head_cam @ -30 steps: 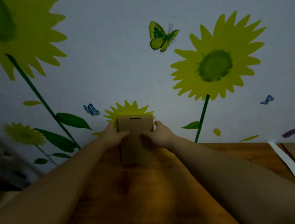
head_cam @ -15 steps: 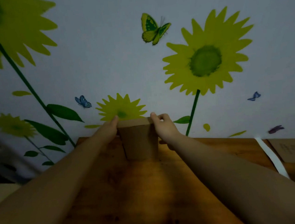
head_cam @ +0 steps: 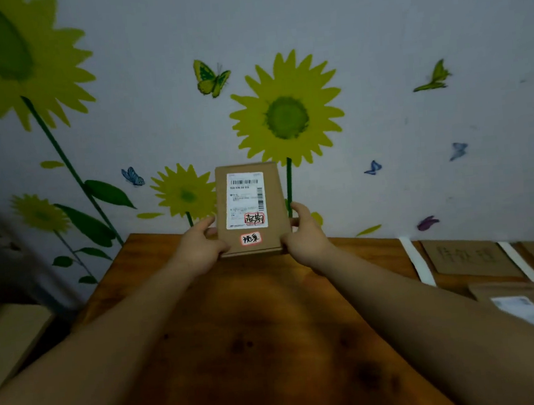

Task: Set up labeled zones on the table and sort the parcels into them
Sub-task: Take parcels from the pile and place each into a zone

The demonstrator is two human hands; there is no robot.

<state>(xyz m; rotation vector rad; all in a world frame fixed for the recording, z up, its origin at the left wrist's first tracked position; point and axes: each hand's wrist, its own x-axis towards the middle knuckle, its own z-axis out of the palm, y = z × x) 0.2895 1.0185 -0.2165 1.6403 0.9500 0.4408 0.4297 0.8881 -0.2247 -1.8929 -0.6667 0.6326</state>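
A flat brown cardboard parcel [head_cam: 272, 202] is held tilted up at the far edge of the wooden table [head_cam: 257, 332], its face toward me. It bears a white shipping label with barcodes, a red-framed handwritten mark and a small red-framed sticker below. My left hand [head_cam: 199, 250] grips its lower left edge. My right hand [head_cam: 304, 237] grips its lower right edge. Both arms stretch forward over the table.
At the right, white tape strips [head_cam: 417, 261] mark off zones, with a handwritten cardboard zone label [head_cam: 467, 257] between them. More parcels with white labels [head_cam: 527, 312] lie at the right front. A pale box [head_cam: 9, 338] stands left of the table. A wall with sunflower stickers is behind.
The parcel has been turned over and tilted up, so its labelled face now shows. Both hands shifted from its top corners to its lower edges.
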